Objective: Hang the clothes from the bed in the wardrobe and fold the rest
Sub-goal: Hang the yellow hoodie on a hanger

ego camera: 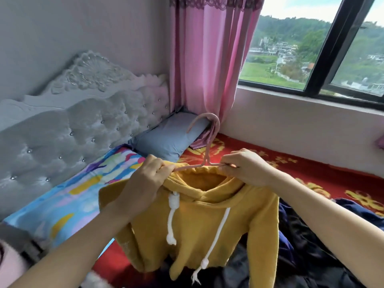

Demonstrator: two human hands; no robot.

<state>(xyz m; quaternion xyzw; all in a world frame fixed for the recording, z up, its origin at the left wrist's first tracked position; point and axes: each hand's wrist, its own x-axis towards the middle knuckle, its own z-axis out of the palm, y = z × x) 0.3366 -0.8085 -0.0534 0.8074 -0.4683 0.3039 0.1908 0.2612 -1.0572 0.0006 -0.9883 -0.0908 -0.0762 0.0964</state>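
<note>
above the bed (311,175), both hands (145,173) hold hoodie (197,221) on hanger (207,150).

Left hand (148,177), right hand (246,168): pinch grip

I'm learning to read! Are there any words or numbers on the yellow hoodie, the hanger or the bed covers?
No words or numbers can be read anywhere in this picture.
yellow hoodie: plain cloth, no print.
pink hanger: no label.
red blanket and colourful sheet: patterns only, no letters.
</note>
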